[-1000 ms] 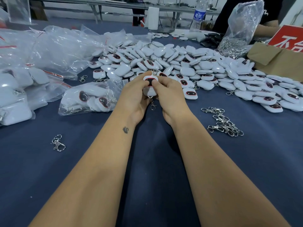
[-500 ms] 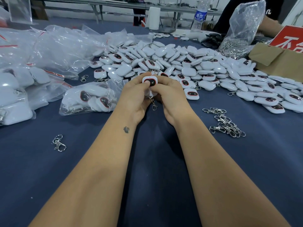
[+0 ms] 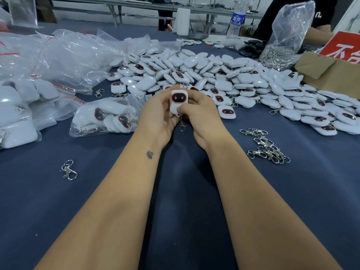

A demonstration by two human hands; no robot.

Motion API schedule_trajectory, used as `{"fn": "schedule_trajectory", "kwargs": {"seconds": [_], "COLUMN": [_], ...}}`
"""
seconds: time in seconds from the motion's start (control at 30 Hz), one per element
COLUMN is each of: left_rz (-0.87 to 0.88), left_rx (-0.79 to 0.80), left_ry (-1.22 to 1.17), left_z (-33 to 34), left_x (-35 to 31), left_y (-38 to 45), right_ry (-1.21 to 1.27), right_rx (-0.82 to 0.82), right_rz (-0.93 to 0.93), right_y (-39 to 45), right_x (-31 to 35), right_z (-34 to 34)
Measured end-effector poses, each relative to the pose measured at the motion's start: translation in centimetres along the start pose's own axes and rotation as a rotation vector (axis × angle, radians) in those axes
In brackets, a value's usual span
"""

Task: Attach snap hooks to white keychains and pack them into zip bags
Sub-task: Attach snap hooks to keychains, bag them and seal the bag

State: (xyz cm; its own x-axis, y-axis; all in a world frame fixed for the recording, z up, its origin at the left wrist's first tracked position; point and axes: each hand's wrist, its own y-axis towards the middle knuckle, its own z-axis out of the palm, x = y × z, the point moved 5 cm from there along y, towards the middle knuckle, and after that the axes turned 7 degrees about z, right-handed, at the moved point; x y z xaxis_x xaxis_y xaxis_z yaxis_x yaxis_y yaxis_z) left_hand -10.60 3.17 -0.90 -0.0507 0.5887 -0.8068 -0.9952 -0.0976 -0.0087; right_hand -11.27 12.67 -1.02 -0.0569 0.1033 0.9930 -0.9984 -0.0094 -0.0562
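A white keychain [image 3: 178, 100] with a dark, red-rimmed oval face stands upright between my two hands above the blue table. My left hand [image 3: 157, 117] grips its left side, and my right hand [image 3: 202, 115] grips its right side with the thumb on its lower front. A silver snap hook [image 3: 182, 124] dangles from its bottom edge between my palms. A large heap of white keychains [image 3: 224, 78] lies just beyond my hands. A small zip bag [image 3: 105, 117] holding keychains with hooks lies to the left of my left hand.
Loose snap hooks [image 3: 268, 147] lie in a cluster at the right, and a single hook [image 3: 68, 170] lies at the left. Filled bags [image 3: 29, 90] pile up at far left. A cardboard box [image 3: 335, 73], a bag of hooks [image 3: 286, 39] and another person's arm [image 3: 319, 35] are at the back right.
The keychain has been turned up so that its dark face now points at me, and both hands have shifted their grip around it. The hook still hangs below.
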Motion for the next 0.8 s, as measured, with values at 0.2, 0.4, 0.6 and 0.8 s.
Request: {"fn": "schedule_trajectory", "kwargs": {"seconds": [0.2,0.4,0.6,0.8], "left_rz": [-0.034,-0.035,-0.006,0.273], "left_rx": [0.041,0.046,0.028,0.014], "left_ry": [0.003,0.049,0.051,0.694], "left_z": [0.0,0.2,0.5,1.4], "left_x": [0.2,0.2,-0.2,-0.5], "left_y": [0.0,-0.2,-0.4,-0.8], "right_ry": [0.082,0.093,0.063,0.159], "right_rx": [-0.025,-0.017,-0.024,-0.040], "right_rz": [0.016,0.027,0.018,0.044], "right_y": [0.4,0.4,0.2,-0.1], "right_x": [-0.3,-0.2,0.0,0.2], "right_z": [-0.4,-0.4,-0.2,-0.4]}}
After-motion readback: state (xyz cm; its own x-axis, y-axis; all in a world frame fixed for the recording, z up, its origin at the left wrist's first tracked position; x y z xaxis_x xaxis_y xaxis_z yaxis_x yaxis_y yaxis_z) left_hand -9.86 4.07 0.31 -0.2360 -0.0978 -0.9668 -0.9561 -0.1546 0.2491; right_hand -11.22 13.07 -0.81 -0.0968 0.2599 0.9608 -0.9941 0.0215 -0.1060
